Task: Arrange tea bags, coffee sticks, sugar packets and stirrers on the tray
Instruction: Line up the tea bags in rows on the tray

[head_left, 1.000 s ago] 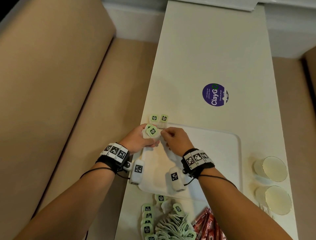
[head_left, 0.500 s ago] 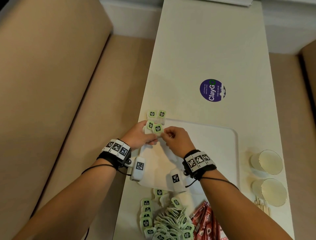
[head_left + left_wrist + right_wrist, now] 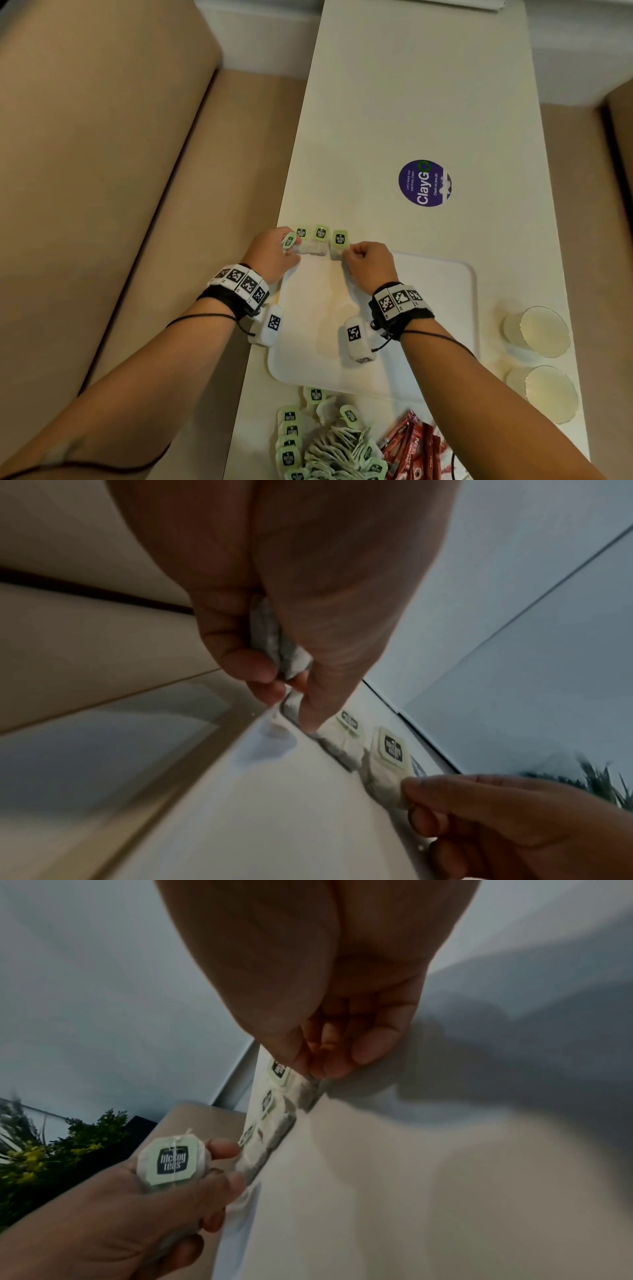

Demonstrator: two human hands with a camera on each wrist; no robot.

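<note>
Pinched between thumb and fingertips of the right hand (image 3: 368,265), the third tea bag (image 3: 339,242) lay at the white tray's (image 3: 442,308) far edge, just beside two placed bags. Curled fingers of the left hand (image 3: 270,255) gripped a further tea bag (image 3: 171,1161). Loose tea bags (image 3: 329,442) and red coffee sticks (image 3: 414,445) lay near the tray's near edge.

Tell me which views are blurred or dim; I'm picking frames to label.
Head: bright, fairly sharp, edges bowed. Left wrist: dim, soft, tray edge smeared. Right wrist: dim, tag in left hand sharp, right hand shadowing the tray.
</note>
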